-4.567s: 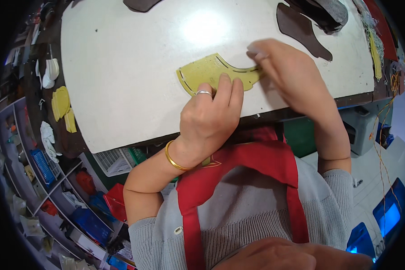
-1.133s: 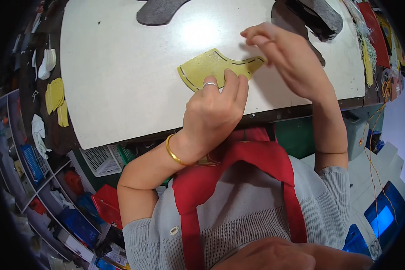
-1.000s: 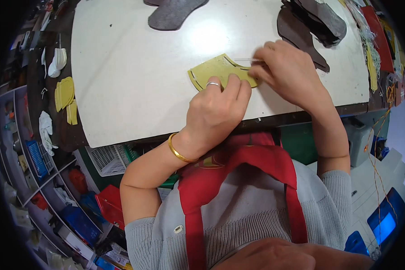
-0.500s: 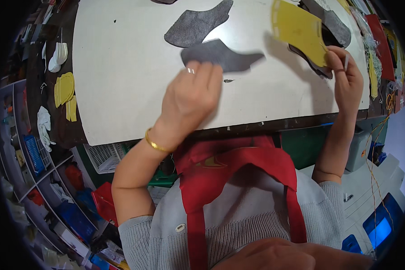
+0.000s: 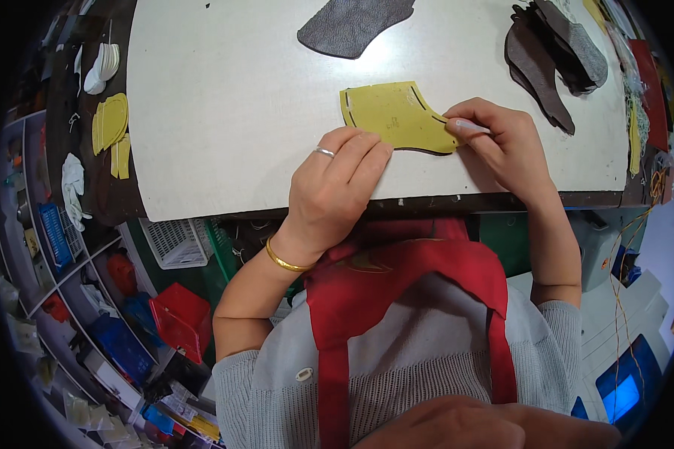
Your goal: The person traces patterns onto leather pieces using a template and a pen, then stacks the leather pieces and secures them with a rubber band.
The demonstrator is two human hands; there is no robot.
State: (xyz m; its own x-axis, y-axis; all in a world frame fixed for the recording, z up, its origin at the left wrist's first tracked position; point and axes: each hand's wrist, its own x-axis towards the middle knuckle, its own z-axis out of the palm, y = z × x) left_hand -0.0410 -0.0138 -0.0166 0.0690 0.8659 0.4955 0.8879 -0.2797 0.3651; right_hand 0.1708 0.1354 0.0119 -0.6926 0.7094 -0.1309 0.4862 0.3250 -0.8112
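White table point(image 5: 225, 142) carrying yellow template point(image 5: 397, 116), lying flat on dark piece near front edge; left hand point(image 5: 333, 187) pressing it with flat, released fingers point(image 5: 359, 146); right hand point(image 5: 502, 146) pinching pale marker at its edge; tracing step seeming in hand, calling for steady hold; grey piece point(image 5: 352, 26) lying beyond; no labels readable

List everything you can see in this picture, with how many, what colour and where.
Flat yellow curved pattern template: one, yellow, on the table centre, over a dark piece whose edge shows beneath.
Grey leather cut piece: one, dark grey, top of the table.
Stack of dark leather cut pieces: several, brown-grey, top right.
White worktable: one, white.
Yellow pieces: a few, left ledge.
Red plastic bin: one, lower left.
Red apron: one, worn.
Left hand: fingertips pressing the template's lower edge; silver ring, gold bangle.
Right hand: pinching the template's right tip.
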